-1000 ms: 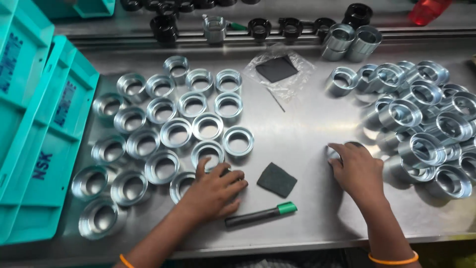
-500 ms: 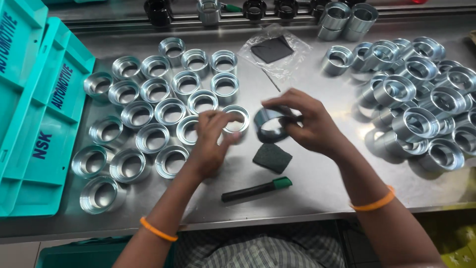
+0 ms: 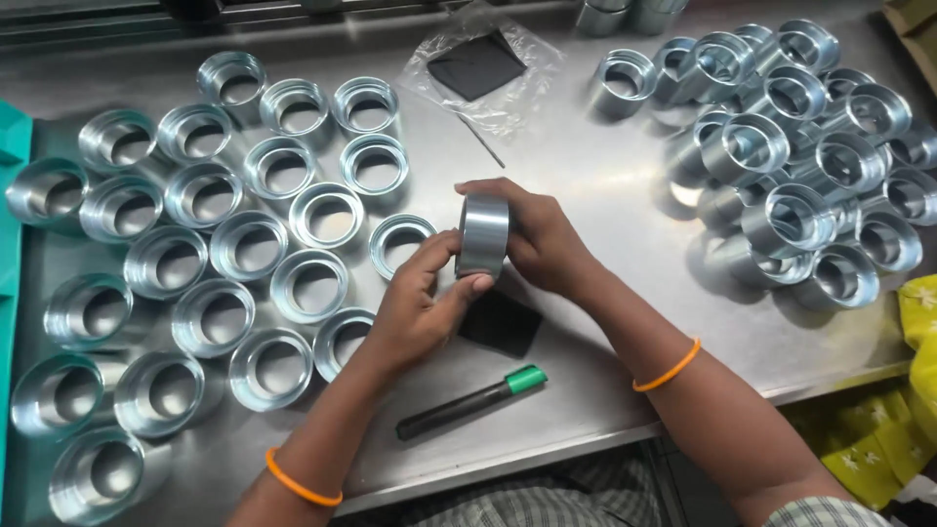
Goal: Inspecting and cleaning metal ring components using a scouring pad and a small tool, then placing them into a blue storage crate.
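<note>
Both hands hold one shiny metal ring (image 3: 483, 234) on edge above the steel table (image 3: 586, 176). My left hand (image 3: 420, 307) grips its left side and bottom with thumb and fingers. My right hand (image 3: 537, 239) wraps the ring's right side from behind. Under the hands lies a small black square pad (image 3: 503, 324). A black marker with a green cap (image 3: 473, 402) rests near the table's front edge.
Several metal rings (image 3: 249, 244) stand in neat rows on the left. A loose pile of rings (image 3: 800, 166) fills the right. A clear plastic bag with a black pad (image 3: 478, 63) lies at the back. A teal tray's edge (image 3: 12, 195) shows far left, yellow cloth (image 3: 917, 390) at right.
My right hand took a ring from the right pile and brought it to the middle. My left hand rose from the table to join it, and the ring now stands on edge.
</note>
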